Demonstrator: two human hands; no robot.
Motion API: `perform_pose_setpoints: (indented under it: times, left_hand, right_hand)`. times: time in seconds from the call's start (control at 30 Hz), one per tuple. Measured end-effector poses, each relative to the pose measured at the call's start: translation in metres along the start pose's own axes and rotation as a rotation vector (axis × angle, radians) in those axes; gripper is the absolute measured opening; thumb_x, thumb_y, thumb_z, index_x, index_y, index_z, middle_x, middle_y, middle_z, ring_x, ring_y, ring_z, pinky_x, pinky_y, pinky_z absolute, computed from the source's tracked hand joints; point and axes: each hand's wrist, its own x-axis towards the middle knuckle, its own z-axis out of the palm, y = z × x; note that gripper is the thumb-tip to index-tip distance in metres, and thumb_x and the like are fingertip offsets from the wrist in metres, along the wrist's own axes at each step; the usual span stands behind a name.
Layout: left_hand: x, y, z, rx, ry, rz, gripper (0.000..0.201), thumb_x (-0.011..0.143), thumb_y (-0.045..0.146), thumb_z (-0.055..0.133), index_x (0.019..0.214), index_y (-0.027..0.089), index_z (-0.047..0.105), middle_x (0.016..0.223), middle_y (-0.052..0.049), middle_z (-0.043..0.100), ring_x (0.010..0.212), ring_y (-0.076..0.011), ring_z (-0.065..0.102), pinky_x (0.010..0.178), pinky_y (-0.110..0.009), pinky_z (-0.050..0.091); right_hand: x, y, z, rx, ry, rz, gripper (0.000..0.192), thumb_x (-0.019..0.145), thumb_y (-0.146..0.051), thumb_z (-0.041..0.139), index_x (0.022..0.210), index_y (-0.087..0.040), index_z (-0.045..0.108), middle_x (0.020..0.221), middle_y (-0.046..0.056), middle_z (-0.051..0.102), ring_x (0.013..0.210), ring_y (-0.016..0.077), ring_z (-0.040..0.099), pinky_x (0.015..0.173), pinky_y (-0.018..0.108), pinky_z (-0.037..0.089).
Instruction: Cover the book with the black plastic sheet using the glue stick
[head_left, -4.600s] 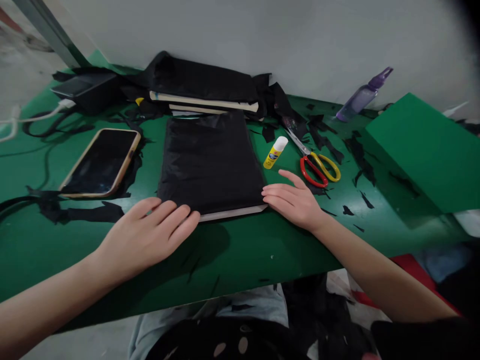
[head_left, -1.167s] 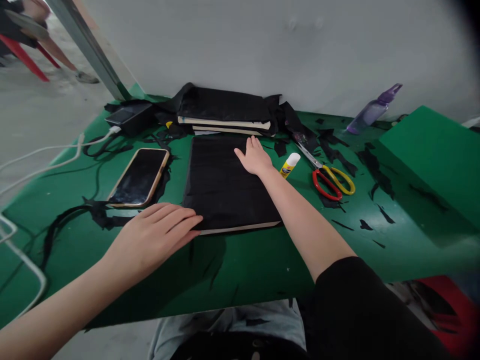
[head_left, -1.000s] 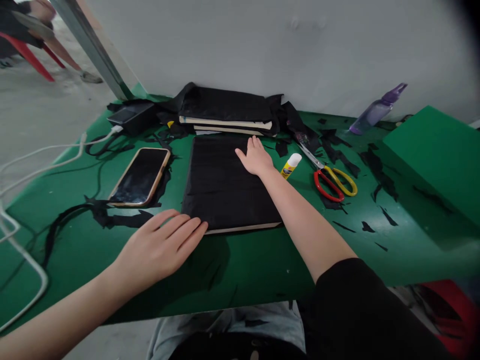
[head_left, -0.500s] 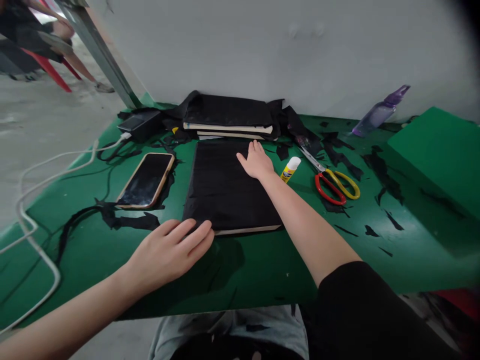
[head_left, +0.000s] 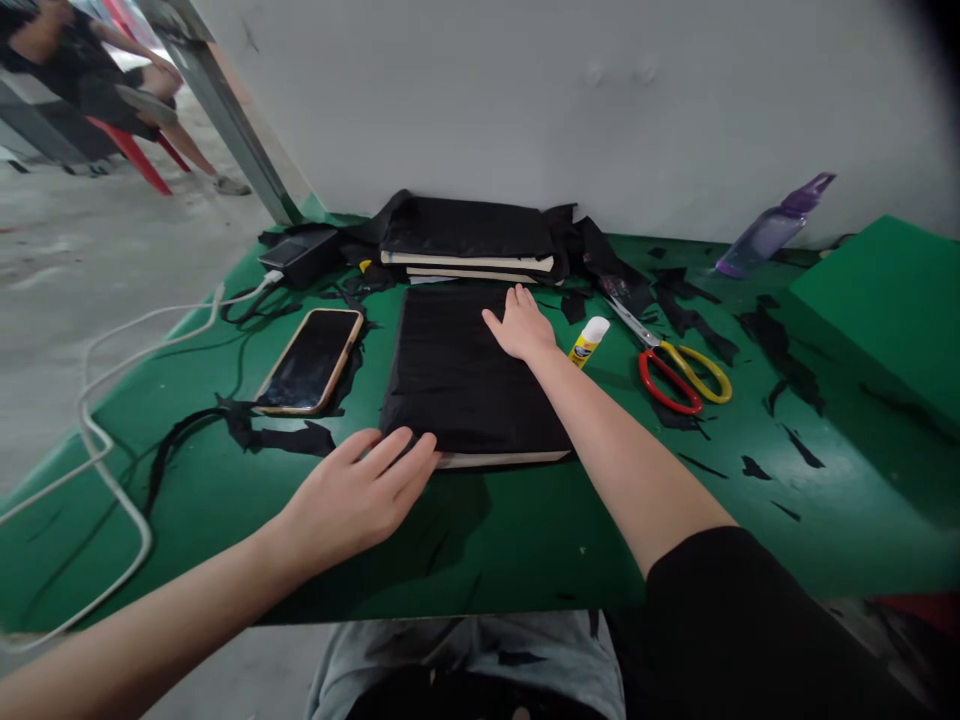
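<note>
A book covered in black cloth (head_left: 461,375) lies flat before me, its pale page edge showing along the near side. My right hand (head_left: 525,328) rests flat near the book's far right part, fingers stretched out and thumb apart. At the near left corner my left hand (head_left: 358,488) touches the cover with spread fingertips; its thumb is hidden. Just right of the book is a yellow glue stick with a white cap (head_left: 589,342), partly behind my right forearm. Scissors with one red and one yellow handle (head_left: 679,370) lie further right.
Behind the book are stacked black-covered books (head_left: 469,230) against the wall. A phone (head_left: 311,360), a black charger box (head_left: 300,255) and a white cable (head_left: 124,490) lie left. Black scraps (head_left: 780,355), a purple spray bottle (head_left: 772,228) and a green board (head_left: 885,300) are right.
The view has shifted slightly, so everything appears a little further right. Both hands stay in about the same places on the book.
</note>
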Motion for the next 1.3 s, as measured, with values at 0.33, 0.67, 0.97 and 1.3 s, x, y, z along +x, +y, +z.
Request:
perform_pose_setpoints:
  times: [0.33,0.67,0.97,1.3]
  left_hand:
    - [0.004,-0.001,0.0,0.02,-0.009,0.056,0.018,0.085,0.011,0.054,0.097,0.011,0.066,0.108,-0.009,0.065,0.09,-0.0228,0.058,0.073,-0.036,0.047]
    - [0.01,-0.002,0.0,-0.034,-0.008,0.037,0.026,0.086,0.006,0.048,0.109,0.011,0.059,0.1,-0.009,0.066,0.083,-0.0179,0.058,0.068,-0.031,0.045]
    - [0.012,-0.004,-0.003,-0.052,-0.116,0.101,0.027,0.085,0.003,0.047,0.105,0.014,0.061,0.101,-0.007,0.062,0.085,-0.0167,0.055,0.072,-0.031,0.043]
    - [0.018,-0.001,-0.009,-0.013,-0.276,0.128,0.046,0.084,0.009,0.049,0.129,0.018,0.048,0.101,-0.007,0.06,0.081,-0.0165,0.052,0.064,-0.03,0.037]
  right_hand:
    - [0.0,0.0,0.0,-0.001,-0.006,0.004,0.081,0.089,-0.056,0.026,0.144,0.003,0.022,0.154,0.016,0.016,0.142,0.0256,0.013,0.115,0.036,0.019]
    - [0.001,0.001,0.002,0.0,0.004,-0.003,0.081,0.089,-0.056,0.027,0.144,0.003,0.022,0.154,0.017,0.017,0.142,0.0259,0.013,0.115,0.036,0.018]
    - [0.0,0.0,0.0,0.0,-0.005,0.0,0.081,0.088,-0.056,0.026,0.144,0.003,0.021,0.154,0.016,0.016,0.142,0.0258,0.013,0.115,0.036,0.018]
    - [0.001,0.0,0.001,0.013,0.001,-0.004,0.081,0.089,-0.055,0.027,0.144,0.004,0.022,0.153,0.017,0.017,0.142,0.0267,0.013,0.115,0.036,0.018]
